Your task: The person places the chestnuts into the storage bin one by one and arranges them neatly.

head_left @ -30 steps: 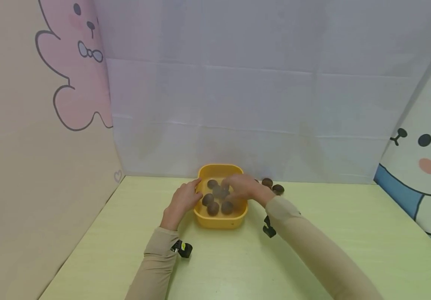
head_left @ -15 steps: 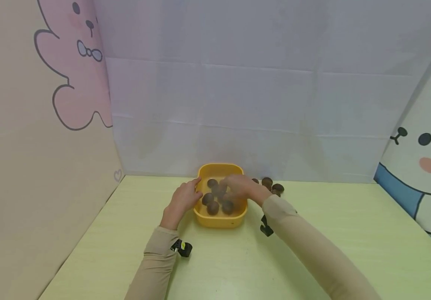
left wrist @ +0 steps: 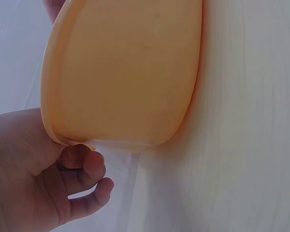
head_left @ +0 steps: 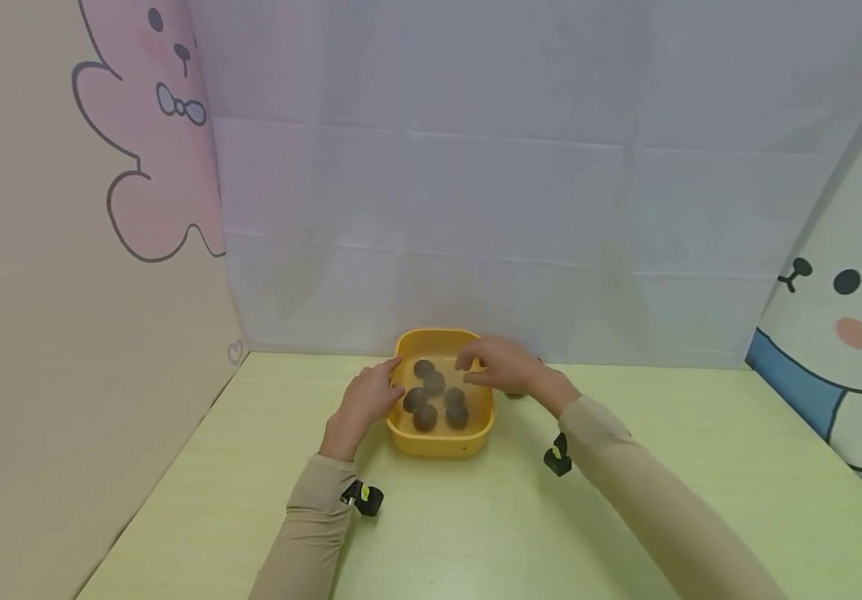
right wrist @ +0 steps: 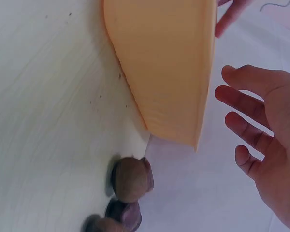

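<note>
A yellow plastic basin [head_left: 440,447] stands on the table near the back wall, with several round brown mushrooms [head_left: 424,417] spread over its floor. My left hand [head_left: 366,397] holds the basin's left rim; in the left wrist view its fingers are bent right at the edge of the basin wall [left wrist: 121,77]. Over the right rim is my right hand [head_left: 508,367], its fingers apart and loosely bent. Nothing lies between those fingers in the right wrist view, where the hand [right wrist: 275,130] is beside the basin's upper edge.
More brown mushrooms [right wrist: 129,180] lie on the table to the right of the basin, mostly hidden behind my right hand in the head view. A pale cloth wall [head_left: 431,183] rises just behind the basin. The light wooden tabletop [head_left: 446,533] extends in front.
My right hand has moved from inside the basin up and right to above its right rim. Mushrooms beneath it now show more fully. The left hand keeps its place.
</note>
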